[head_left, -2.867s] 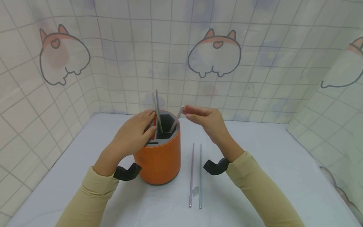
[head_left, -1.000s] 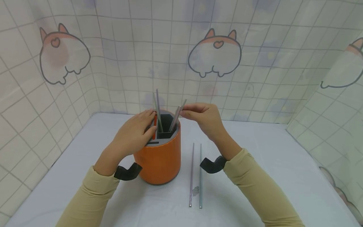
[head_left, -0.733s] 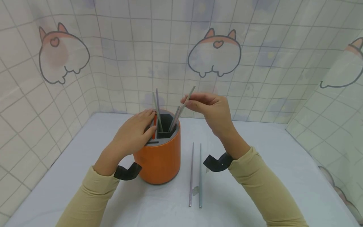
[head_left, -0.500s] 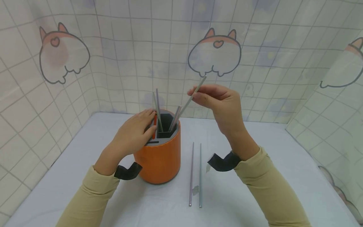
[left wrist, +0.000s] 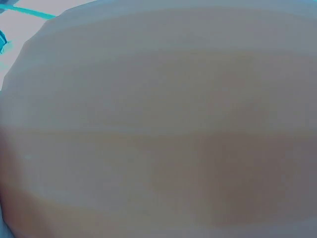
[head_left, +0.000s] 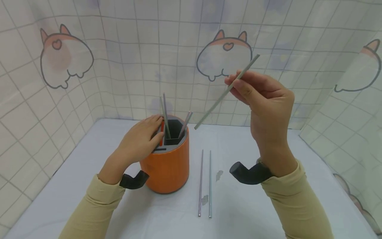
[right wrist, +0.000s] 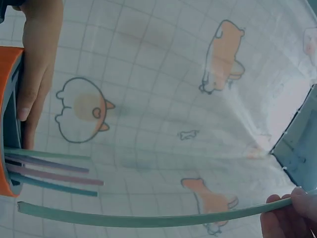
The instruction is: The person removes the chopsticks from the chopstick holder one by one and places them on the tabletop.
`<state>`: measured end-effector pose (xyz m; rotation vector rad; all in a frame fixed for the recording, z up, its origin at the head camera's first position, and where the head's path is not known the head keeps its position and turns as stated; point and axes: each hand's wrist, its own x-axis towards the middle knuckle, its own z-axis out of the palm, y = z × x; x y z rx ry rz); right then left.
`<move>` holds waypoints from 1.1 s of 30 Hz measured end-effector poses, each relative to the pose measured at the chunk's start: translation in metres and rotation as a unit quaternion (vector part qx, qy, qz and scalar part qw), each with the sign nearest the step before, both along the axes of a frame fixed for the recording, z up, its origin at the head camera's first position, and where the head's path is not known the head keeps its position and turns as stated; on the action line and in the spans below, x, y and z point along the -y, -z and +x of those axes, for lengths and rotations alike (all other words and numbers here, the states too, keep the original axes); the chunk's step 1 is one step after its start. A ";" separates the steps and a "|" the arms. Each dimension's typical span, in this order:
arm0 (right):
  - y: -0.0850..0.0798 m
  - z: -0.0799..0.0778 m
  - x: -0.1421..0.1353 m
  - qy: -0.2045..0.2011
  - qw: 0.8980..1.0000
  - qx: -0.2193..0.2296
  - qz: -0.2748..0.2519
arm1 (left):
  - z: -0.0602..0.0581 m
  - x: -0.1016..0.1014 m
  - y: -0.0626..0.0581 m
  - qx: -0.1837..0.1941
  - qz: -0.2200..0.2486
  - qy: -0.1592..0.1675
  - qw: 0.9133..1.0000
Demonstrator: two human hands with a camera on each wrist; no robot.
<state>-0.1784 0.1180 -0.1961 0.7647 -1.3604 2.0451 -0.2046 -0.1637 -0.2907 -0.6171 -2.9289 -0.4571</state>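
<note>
My right hand (head_left: 270, 103) pinches a thin pale green stick (head_left: 215, 104) between thumb and fingers, up in the air right of the orange desk organizer (head_left: 167, 171). The stick slants, its lower end clear of the organizer; in the right wrist view the green stick (right wrist: 143, 220) runs left from the fingertips. My left hand (head_left: 138, 141) rests on the organizer's top at the left, fingers relaxed. Several thin sticks (head_left: 185, 124) in green, purple, pink and teal lean in its dark open compartment. The left wrist view is mostly filled by a close, blurred surface.
Two thin sticks, one purplish (head_left: 201, 186) and one bluish (head_left: 210, 186), lie side by side on the white tabletop (head_left: 238, 205) right of the organizer. A checked cloth (head_left: 134, 66) with cartoon animals hangs behind and at both sides.
My right hand has drawn the green stick up out of the organizer and carried it right and upward. My left hand has stayed on the organizer's top.
</note>
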 end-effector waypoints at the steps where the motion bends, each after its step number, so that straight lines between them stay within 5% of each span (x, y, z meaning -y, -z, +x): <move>1: 0.001 -0.001 -0.002 0.002 1.000 0.010 0.000 | 0.000 0.000 0.000 0.000 0.000 0.000 1.000; 8: 0.033 -0.020 -0.016 0.044 0.993 0.084 0.065 | -0.001 0.001 0.001 0.001 0.002 -0.001 1.000; 13: 0.061 -0.037 -0.027 0.035 0.977 0.162 0.134 | -0.001 0.001 0.001 -0.001 0.005 0.000 1.000; 23: 0.111 -0.055 -0.039 0.028 0.892 0.347 0.289 | 0.000 0.001 0.000 0.002 0.005 0.001 1.000; 33: 0.150 -0.071 -0.049 -0.005 0.849 0.443 0.288 | 0.000 0.000 -0.002 0.005 0.006 0.001 1.000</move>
